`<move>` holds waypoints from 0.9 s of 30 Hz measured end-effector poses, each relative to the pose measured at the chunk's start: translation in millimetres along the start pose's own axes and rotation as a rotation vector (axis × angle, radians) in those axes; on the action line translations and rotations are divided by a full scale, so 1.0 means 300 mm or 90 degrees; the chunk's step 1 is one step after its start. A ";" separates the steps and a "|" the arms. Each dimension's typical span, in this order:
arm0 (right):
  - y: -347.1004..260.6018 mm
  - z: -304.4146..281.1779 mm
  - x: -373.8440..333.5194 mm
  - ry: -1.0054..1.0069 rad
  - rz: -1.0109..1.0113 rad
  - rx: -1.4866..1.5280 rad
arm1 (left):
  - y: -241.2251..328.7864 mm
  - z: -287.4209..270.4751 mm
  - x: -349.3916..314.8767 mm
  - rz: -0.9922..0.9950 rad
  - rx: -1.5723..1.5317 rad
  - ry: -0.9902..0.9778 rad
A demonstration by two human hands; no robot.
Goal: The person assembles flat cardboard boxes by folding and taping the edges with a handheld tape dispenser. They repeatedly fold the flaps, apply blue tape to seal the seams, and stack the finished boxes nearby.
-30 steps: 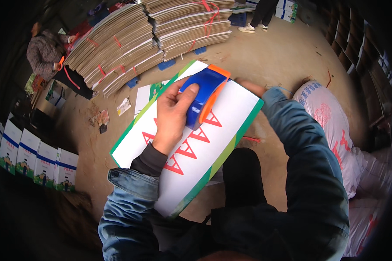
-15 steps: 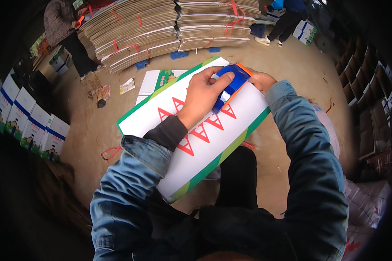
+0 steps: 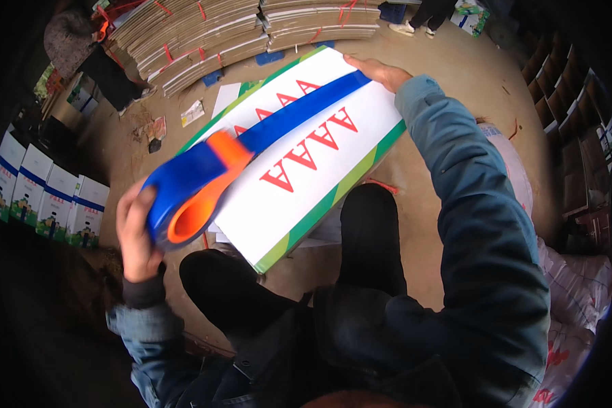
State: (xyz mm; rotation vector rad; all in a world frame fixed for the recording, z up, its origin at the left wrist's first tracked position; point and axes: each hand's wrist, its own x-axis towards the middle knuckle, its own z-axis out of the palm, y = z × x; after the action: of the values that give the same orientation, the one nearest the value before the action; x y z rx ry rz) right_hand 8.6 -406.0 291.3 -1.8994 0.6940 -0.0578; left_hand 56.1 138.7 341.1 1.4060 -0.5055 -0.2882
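Observation:
My left hand [image 3: 137, 231] grips a blue and orange tape dispenser [image 3: 190, 185] at the near left edge of a flat white carton [image 3: 319, 170] with red triangle marks and a green and yellow border. A strip of blue tape [image 3: 299, 109] runs from the dispenser across the carton to its far edge. My right hand [image 3: 377, 70] lies flat on that far edge, pressing the end of the tape. The carton rests over my knees.
Bundles of flattened cardboard [image 3: 204, 34] tied with red straps are stacked at the back. Several white and blue boxes [image 3: 44, 197] stand in a row at the left. A white printed sack [image 3: 564, 299] lies at the right. Another person's feet [image 3: 415, 24] show at the top.
My left hand has pulled the dispenser from the carton's far end back toward me, laying a long strip of blue tape. My right hand stayed at the far edge.

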 end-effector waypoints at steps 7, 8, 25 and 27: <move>-0.045 0.007 -0.045 0.015 -0.055 -0.071 | -0.146 -0.318 -0.160 -0.018 0.018 0.075; -0.033 0.001 -0.048 0.022 -0.090 -0.069 | -0.169 -0.348 -0.163 -0.014 0.009 0.100; -0.368 0.017 -0.141 0.033 -0.313 -0.041 | -0.136 -0.385 -0.222 -0.010 0.085 0.314; -0.360 0.202 -0.103 0.081 -0.353 -0.161 | -0.130 -0.394 -0.229 -0.009 0.089 0.276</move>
State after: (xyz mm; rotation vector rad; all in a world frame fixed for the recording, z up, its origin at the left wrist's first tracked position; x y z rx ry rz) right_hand 51.3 -311.5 365.9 -2.3014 0.2444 -0.4636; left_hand 59.9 267.8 281.8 1.5548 -0.1601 0.0464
